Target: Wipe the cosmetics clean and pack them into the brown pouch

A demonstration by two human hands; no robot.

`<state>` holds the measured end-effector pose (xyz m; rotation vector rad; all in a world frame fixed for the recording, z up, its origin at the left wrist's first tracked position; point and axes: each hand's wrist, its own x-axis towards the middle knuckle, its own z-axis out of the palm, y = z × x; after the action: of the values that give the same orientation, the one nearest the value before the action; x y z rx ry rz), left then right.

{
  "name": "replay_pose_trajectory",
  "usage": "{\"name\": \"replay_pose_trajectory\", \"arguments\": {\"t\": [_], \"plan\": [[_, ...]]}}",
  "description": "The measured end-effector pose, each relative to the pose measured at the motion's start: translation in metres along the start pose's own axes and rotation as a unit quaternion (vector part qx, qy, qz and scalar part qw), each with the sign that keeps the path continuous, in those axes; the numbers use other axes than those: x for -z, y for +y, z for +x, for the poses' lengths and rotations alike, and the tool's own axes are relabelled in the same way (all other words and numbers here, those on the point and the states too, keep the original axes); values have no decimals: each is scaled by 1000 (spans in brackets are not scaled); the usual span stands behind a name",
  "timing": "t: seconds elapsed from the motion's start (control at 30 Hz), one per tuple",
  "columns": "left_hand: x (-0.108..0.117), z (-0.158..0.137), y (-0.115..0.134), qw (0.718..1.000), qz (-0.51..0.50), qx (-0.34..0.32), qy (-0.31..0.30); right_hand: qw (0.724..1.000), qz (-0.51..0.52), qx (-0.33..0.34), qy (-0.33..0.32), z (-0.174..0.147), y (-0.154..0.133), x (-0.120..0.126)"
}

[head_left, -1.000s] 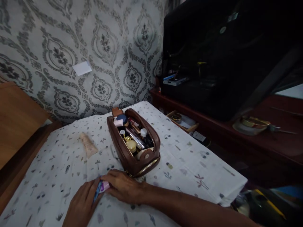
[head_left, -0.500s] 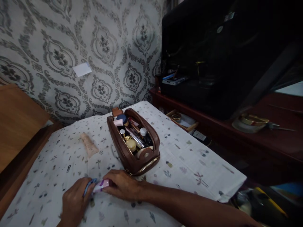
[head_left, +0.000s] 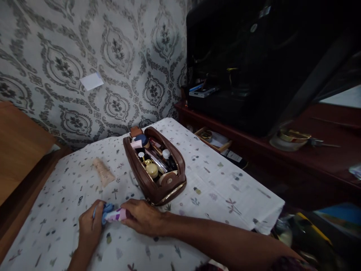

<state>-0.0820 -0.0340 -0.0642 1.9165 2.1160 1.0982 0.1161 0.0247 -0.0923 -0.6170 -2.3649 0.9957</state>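
Observation:
My left hand (head_left: 91, 224) pinches a crumpled blue cloth (head_left: 108, 211) against one end of a small pink, white and purple tube (head_left: 116, 215). The other end of that tube is gripped between the fingers and thumb of my right hand (head_left: 145, 216), which partly cover it. Just beyond my right hand stands a brown leather toiletry bag (head_left: 135, 174), unzipped and packed with cosmetics, among them a round cream-gold container (head_left: 151, 170) and a white-capped bottle (head_left: 166, 154). A peach squeeze tube (head_left: 103, 172) lies flat to the left of the bag.
A white patterned cloth (head_left: 225, 188) covers the table. To the right are a small wooden tray (head_left: 224, 147), a dark red shelf (head_left: 332, 158) with a gold-rimmed round item (head_left: 295, 136), and a large black screen-like panel (head_left: 239, 56). A wooden board (head_left: 22, 143) borders the left.
The blue cloth is bunched more over the end of the tube, and the left hand has turned more upright. The whole view has shifted slightly.

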Motion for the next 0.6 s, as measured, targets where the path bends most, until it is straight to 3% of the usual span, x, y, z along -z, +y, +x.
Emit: {"name": "replay_pose_trajectory", "arguments": {"t": [0.2,0.37,0.5,0.6], "plan": [[-5,4,-16,998,-33,41,31,999,21,-10,25,2,3,-4],[-9,13,-26,976,-108,124,143,994,80,-42,54,2,2,-5],[-9,15,-29,968,-170,128,134,989,117,-59,75,3,2,-8],[-8,9,-25,977,-160,97,101,980,161,-70,89,5,3,-12]]}}
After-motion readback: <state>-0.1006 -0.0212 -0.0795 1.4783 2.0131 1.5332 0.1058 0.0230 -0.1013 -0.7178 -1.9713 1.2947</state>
